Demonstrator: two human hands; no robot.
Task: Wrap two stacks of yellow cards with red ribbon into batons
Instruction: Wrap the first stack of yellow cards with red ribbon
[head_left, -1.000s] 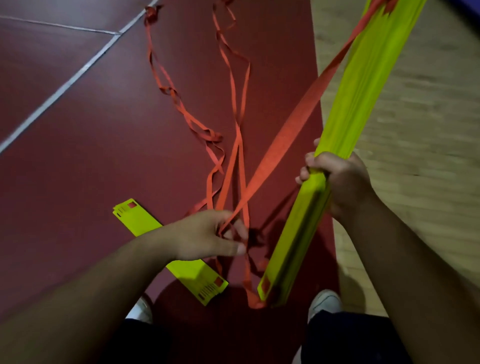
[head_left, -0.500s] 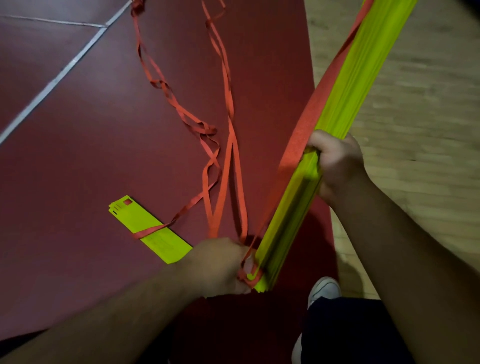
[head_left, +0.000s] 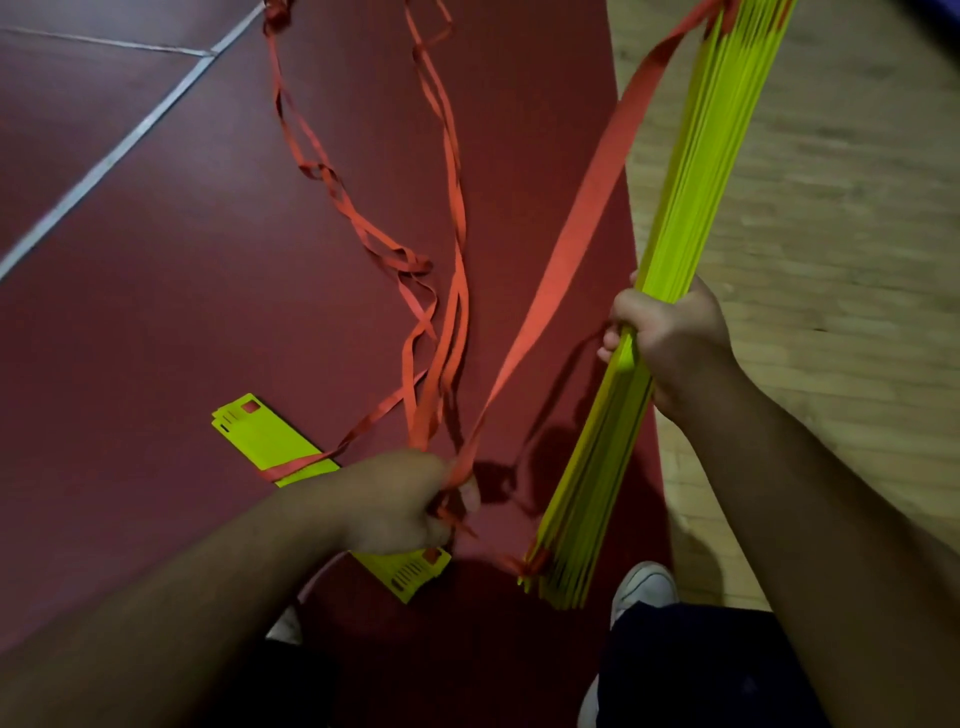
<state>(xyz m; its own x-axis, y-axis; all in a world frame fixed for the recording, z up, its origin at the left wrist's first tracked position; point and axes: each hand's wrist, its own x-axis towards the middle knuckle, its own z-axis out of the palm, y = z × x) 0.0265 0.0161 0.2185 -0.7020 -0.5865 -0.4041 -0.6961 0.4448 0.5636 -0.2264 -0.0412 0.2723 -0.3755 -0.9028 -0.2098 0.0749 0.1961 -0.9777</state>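
Head cam: my right hand (head_left: 670, 338) is clamping its fingers round the long, slim stack of yellow cards (head_left: 701, 156). My left hand (head_left: 400, 499) is pinching the flat red ribbon (head_left: 582, 218). The second stack (head_left: 265, 434) is lying on the dark red mat (head_left: 156, 260), its print unreadable.

Bare forearms (head_left: 182, 597), dark navy trousers (head_left: 691, 675) over the legs, white shoes (head_left: 644, 584) with rounded toe caps
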